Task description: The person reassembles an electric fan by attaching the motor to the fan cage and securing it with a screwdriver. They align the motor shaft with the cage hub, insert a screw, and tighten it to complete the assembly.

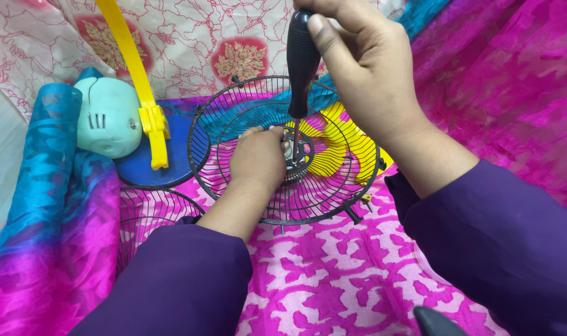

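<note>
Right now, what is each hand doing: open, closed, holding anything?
Left hand: closed, fingers curled at the hub of the black wire fan guard; what it pinches is hidden.
Right hand: closed around the black screwdriver, upright, tip at the hub.

Right hand (367, 68) grips black-handled screwdriver (302, 59), tip at hub of wire fan guard (283, 205); left hand (258, 158) steadies hub.

thin black metal wire fan guard (333, 205); ribbed matt black plastic screwdriver handle (302, 59); glossy yellow plastic blades (342, 149) at three o'clock; smooth pale plastic motor housing (109, 118) at nine; soft patterned cloth (333, 280).
</note>
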